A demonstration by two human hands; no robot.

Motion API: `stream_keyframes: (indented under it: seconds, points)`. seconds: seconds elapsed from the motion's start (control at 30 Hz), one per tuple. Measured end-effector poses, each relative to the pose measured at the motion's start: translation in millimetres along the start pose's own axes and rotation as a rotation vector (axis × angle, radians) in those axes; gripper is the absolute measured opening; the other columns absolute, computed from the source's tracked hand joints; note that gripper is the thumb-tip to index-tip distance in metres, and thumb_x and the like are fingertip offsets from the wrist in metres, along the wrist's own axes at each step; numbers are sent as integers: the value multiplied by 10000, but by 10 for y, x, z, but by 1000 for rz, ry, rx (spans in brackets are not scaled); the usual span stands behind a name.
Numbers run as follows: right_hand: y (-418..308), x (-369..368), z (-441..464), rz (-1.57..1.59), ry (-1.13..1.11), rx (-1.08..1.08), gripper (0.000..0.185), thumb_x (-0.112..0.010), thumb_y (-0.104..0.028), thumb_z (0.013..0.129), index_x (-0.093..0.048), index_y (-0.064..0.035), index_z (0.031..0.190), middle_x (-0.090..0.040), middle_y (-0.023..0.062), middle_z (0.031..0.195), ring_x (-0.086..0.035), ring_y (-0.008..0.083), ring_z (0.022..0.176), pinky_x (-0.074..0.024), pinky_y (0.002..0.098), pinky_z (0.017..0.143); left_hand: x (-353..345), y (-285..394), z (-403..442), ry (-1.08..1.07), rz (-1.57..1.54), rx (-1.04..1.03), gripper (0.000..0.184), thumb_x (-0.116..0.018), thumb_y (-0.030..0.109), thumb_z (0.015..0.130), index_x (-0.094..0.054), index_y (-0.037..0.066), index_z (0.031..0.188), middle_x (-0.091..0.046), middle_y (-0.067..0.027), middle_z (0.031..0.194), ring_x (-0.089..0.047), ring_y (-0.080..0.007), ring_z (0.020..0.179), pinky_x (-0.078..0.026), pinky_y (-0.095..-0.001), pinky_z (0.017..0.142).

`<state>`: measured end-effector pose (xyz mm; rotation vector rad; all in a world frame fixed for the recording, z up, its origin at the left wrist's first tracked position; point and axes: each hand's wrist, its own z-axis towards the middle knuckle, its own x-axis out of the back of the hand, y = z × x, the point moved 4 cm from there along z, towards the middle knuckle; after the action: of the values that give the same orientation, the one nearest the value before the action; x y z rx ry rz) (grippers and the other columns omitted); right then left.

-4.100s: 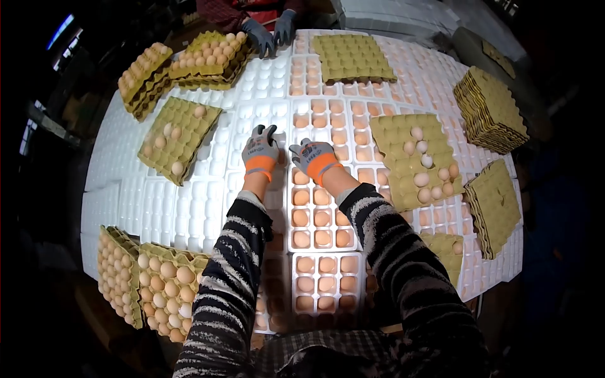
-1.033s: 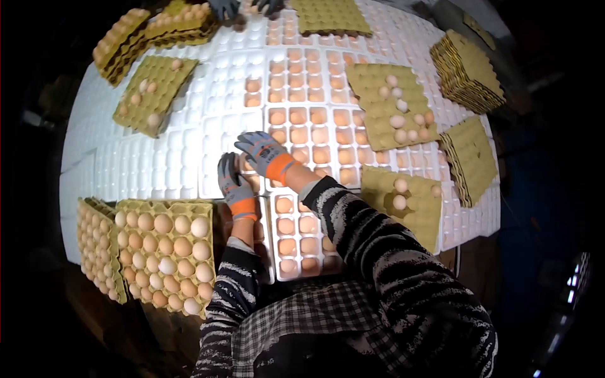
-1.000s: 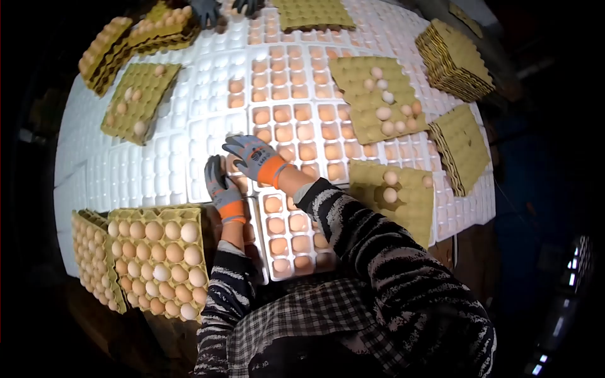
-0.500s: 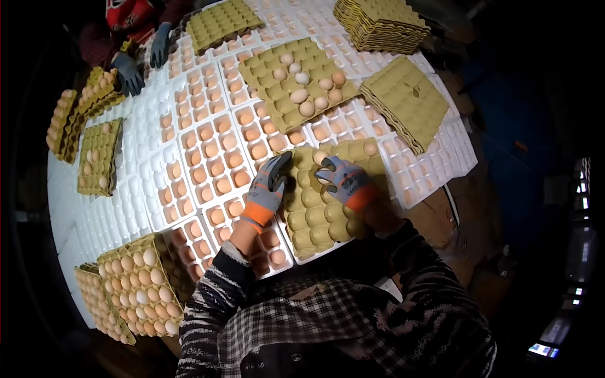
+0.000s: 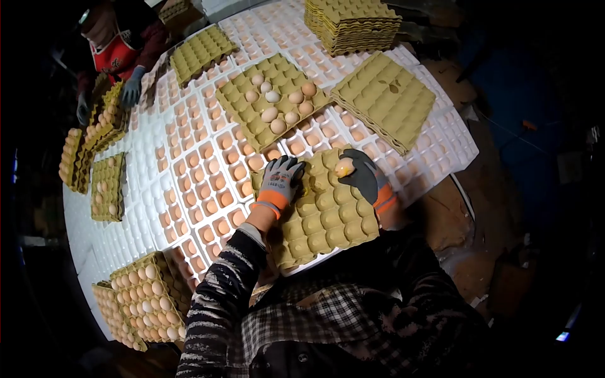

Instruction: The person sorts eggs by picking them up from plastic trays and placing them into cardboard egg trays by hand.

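A pulp egg tray [image 5: 328, 217] lies in front of me over the white plastic trays. My left hand [image 5: 280, 183], in a grey and orange glove, is closed on its upper left part, fingers curled at the edge. A dark, wet-looking patch shows on the tray beside that hand. At the tray's upper right, my right hand [image 5: 368, 179] pinches an egg [image 5: 345, 167] between thumb and fingers. The egg has a shiny yellow patch and looks broken. Just beyond, another pulp tray [image 5: 252, 116] carries several loose eggs.
White plastic trays [image 5: 205, 173], many cells filled with eggs, cover the table. Empty pulp trays [image 5: 384, 97] lie at right, with a tall stack [image 5: 350, 28] behind. Filled egg trays [image 5: 148, 299] stand at lower left. Another person [image 5: 120, 53] works at the far left.
My right hand has turned and moved to the tray's upper right edge, lifting the egg, whose yellow patch now shows. The view has shifted. The other person's hands have moved toward the tilted egg trays.
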<state>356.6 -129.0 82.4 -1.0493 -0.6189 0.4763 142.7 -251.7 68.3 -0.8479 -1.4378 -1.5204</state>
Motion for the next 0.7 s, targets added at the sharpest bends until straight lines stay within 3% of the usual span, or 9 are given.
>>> stream_keyframes:
  seconds: [0.03,0.1,0.17,0.3,0.37,0.5,0.6,0.67,0.7]
  points:
    - [68,65,-5,414,74,-213,308,-659,-55,887,-607,-4,1186,-613,73,1189,-593,203,1093,-551,307,841,2,14,-1,11,35,5,484,-697,143,792,-594,149,1266,-581,-79,1326,-464,-311,1291,-319,-460,1110]
    - [193,214,135,326,11,-466,384,-691,-70,835,-608,-71,1210,-554,98,1276,-579,256,1118,-527,352,914,18,45,-22,69,30,3,452,-700,121,779,-617,137,1223,-594,-76,1301,-490,-315,1255,-348,-451,1087]
    - [3,192,339,-567,-249,-206,489,-720,-99,782,-601,-169,1251,-532,98,1298,-563,292,1138,-501,395,966,126,74,-44,101,-97,19,438,-697,94,767,-629,123,1198,-606,-92,1266,-515,-328,1214,-386,-435,1055]
    - [47,23,445,-1039,-523,-284,404,-688,-180,814,-613,-233,1207,-567,59,1247,-576,284,1150,-504,396,923,63,-151,-113,236,-605,157,464,-711,93,811,-616,96,1265,-620,-106,1270,-553,-302,1215,-425,-388,1062]
    - [93,48,488,-1019,-547,-311,345,-669,-198,826,-621,-238,1166,-572,46,1242,-593,277,1125,-504,382,909,137,-313,-41,364,-1014,246,504,-714,-22,813,-582,19,1298,-653,-81,1222,-609,-171,1121,-493,-310,980]
    - [186,204,388,-895,-390,-239,349,-722,-183,782,-649,-195,1123,-629,57,1170,-632,259,1045,-521,379,862,362,-938,234,563,-1125,431,502,-657,-54,863,-538,3,1347,-621,-82,1285,-596,-149,1134,-497,-293,977]
    - [190,354,453,-282,-20,-273,392,-776,-52,738,-683,-76,1117,-704,66,1021,-659,176,897,-526,298,788,425,-1243,529,606,-1018,401,512,-671,-17,838,-561,52,1333,-627,-107,1286,-606,-222,1158,-486,-339,997]
    - [152,277,636,-32,-1,-406,384,-770,-56,762,-676,-61,1134,-698,55,1044,-649,158,913,-526,291,801,495,-1234,716,434,-288,377,521,-690,56,798,-583,107,1305,-610,-135,1302,-581,-329,1183,-458,-403,1023]
    - [157,192,757,223,22,-538,377,-764,-59,785,-669,-47,1151,-693,44,1067,-638,141,929,-525,285,814,490,-1232,741,440,-292,377,521,-690,56,798,-583,107,1305,-610,-135,1302,-581,-329,1183,-458,-403,1023]
